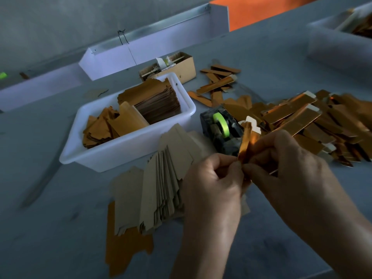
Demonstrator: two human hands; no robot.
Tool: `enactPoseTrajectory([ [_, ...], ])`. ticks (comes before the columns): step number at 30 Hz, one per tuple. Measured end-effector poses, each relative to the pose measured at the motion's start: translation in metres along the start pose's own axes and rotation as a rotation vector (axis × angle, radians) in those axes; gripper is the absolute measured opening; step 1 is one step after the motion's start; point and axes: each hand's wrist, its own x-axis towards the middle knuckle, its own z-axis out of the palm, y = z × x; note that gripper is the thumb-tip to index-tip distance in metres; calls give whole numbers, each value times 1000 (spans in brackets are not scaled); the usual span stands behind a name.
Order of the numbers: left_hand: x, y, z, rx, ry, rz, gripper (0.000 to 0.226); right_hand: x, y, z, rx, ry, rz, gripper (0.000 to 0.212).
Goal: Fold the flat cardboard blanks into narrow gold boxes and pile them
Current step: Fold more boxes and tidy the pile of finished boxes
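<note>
My left hand (213,184) and my right hand (285,162) pinch one gold cardboard blank (246,139) between them, held upright above the table with its white flaps at the top. A fanned stack of flat blanks (161,188) lies brown side up just left of my left hand. A big pile of folded narrow gold boxes (314,125) spreads over the table at the right. A few more gold boxes (217,83) lie scattered farther back.
A white tub (128,156) holding more gold blanks stands at centre left. A black tape dispenser (221,127) with green tape sits right behind my hands. A small brown carton (177,67) stands behind the tub. White trays line the back edge.
</note>
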Motion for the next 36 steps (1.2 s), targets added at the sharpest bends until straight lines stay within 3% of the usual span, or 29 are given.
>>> enactPoseTrajectory([
  [7, -6, -1, 1, 125, 92, 83, 16, 0, -10, 1, -181, 35, 37, 36],
  [10, -4, 3, -7, 97, 95, 79, 16, 1, -7, 0, -238, 44, 51, 54],
  [12, -3, 5, -10, 87, 78, 75, 14, 0, -4, 1, -70, 6, 49, 51],
  [16, -2, 5, -8, -98, 23, -78, 20, -3, -3, 4, 566, -131, 215, 44],
  [19, -3, 5, -13, -182, 2, -174, 23, -3, -1, 7, 583, -125, 228, 30],
  [23, -6, 7, -22, 214, 36, -31, 4, 2, 8, 8, 620, -139, 280, 20],
  [26, -1, 8, -41, 670, 356, 238, 14, 15, 20, 2, 349, 67, 176, 12],
  [28, 4, 8, -60, 868, 524, 225, 20, 33, 28, -5, 41, 242, 48, 13],
  [32, 6, -9, -83, 1026, 411, -141, 44, 80, 58, -16, -324, 336, 92, 20],
  [36, 5, -18, -77, 1001, 340, -139, 40, 100, 78, -22, -502, 265, 277, 34],
])
